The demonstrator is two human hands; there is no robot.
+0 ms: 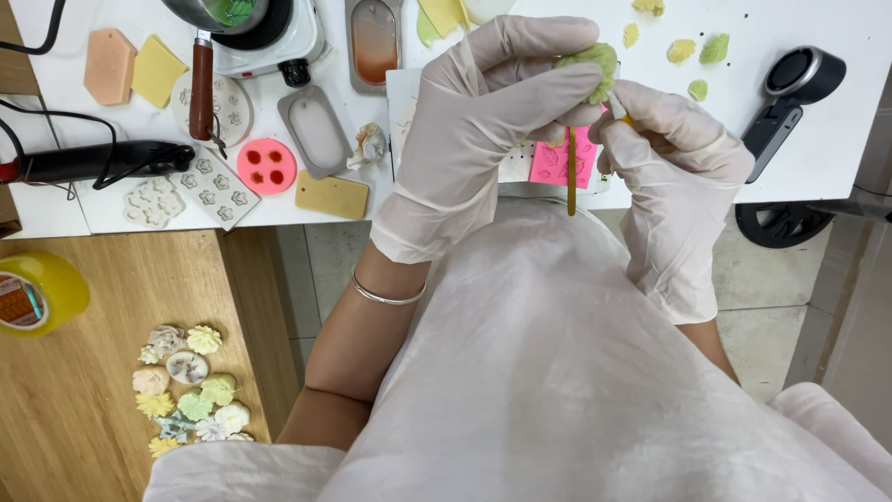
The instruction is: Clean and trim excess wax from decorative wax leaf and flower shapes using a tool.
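My left hand, in a white glove, pinches a small pale green moulded piece between thumb and fingers. My right hand, also gloved, grips a thin tool with a brown-yellow handle whose upper end meets the green piece. Both hands are raised close together above the front edge of the white table. A pink mould lies on the table just behind the hands, partly hidden by them.
The table holds a small hotplate with a pan, a brown-handled utensil, a round pink mould, white flower moulds, flat yellow and peach slabs, and green leaf pieces. A wooden surface at lower left carries finished pastel flowers and a yellow tape roll.
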